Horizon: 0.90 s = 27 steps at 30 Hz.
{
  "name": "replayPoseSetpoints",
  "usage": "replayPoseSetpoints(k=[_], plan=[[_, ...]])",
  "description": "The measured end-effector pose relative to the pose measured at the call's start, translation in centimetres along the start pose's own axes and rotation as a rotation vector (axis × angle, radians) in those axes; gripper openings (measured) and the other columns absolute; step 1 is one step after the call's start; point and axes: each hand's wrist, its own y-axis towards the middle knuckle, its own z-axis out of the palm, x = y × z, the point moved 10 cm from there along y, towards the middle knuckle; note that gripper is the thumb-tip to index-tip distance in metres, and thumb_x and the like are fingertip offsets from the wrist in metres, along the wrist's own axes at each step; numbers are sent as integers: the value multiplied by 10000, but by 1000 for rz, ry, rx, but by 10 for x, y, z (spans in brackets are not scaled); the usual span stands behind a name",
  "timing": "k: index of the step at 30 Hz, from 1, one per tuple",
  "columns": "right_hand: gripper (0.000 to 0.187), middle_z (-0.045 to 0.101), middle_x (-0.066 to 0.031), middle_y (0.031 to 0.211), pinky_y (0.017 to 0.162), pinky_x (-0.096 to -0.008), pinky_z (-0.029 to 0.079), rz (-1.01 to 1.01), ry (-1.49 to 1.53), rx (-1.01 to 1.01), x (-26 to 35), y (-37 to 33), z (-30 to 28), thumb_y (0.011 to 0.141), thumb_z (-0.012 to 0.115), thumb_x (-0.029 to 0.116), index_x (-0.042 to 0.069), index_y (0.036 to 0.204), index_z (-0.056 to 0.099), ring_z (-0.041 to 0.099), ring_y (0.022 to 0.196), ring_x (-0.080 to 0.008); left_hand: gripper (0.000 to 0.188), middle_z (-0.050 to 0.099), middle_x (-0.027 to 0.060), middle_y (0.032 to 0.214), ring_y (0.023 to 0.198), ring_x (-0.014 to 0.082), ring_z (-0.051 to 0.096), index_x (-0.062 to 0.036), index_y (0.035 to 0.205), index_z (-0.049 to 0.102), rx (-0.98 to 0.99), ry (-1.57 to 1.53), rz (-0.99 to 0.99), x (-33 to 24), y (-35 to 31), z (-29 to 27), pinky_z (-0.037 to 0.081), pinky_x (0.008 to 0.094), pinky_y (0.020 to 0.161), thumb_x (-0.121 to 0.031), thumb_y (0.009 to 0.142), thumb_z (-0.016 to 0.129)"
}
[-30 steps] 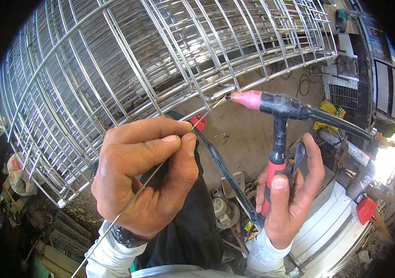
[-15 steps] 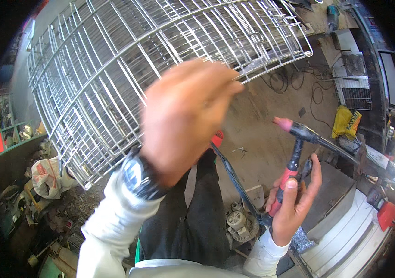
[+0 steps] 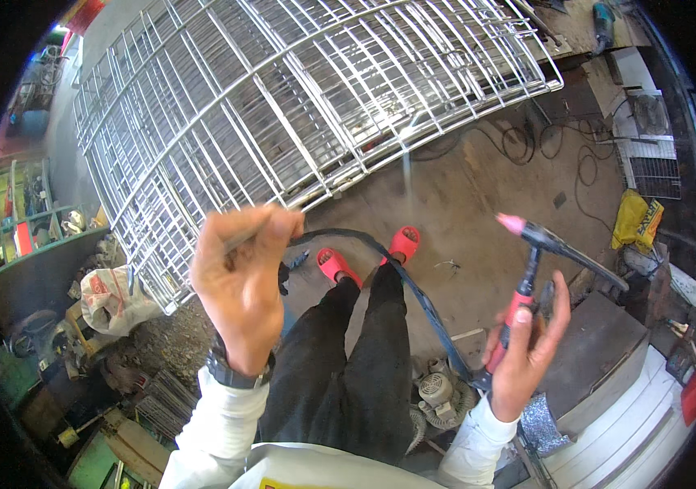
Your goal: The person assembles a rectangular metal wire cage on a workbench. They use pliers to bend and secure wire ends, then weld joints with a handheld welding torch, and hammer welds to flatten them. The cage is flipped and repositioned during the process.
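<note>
In my right hand is a TIG welding torch with a red grip, a black head and a pink nozzle. The fingers wrap loosely round the grip, and the nozzle points up and left. A dark sheathed cable runs from the torch's lower end and curves away to the left. My left hand, a watch on its wrist, is closed in a pinch beside the near edge of a shiny wire rack. Whatever lies between those fingertips, perhaps something thin, is hard to make out.
Below me are my red sandals on the dusty floor. A small motor sits by my right leg, near a dark box. Loose cables lie beyond the rack's edge. At left stands a white sack; a yellow bag lies far right.
My left hand has come down and left, off the rack's near edge, and its fingers are now pinched. The torch stays in my right hand. The view has shifted slightly, bringing both sandals into sight.
</note>
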Motion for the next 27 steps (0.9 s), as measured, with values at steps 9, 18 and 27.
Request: replayPoseSetpoints(k=[9,18,27], plan=[[569,572,-118,1298,674,-226,462,-84,-29,357,23,6,89,1011,618,149,17,1521,403,548,765,-71,120,702,70,900,834,120,665,-6,1010,655,222,-17,17,-2,38,18,527,256,766,-90,959,723],[603,572,-78,956,561,-229,356,-150,-62,378,22,7,103,1025,609,236,90,1549,350,471,638,-78,183,701,61,938,857,103,662,17,1064,654,229,-183,79,16,32,16,535,239,782,-84,945,750],[600,531,-147,1237,870,-316,345,-189,-116,365,30,5,105,1016,614,189,27,1536,362,466,1033,-195,204,723,74,943,874,109,676,19,1076,661,230,-179,100,15,32,15,535,235,791,-101,942,758]])
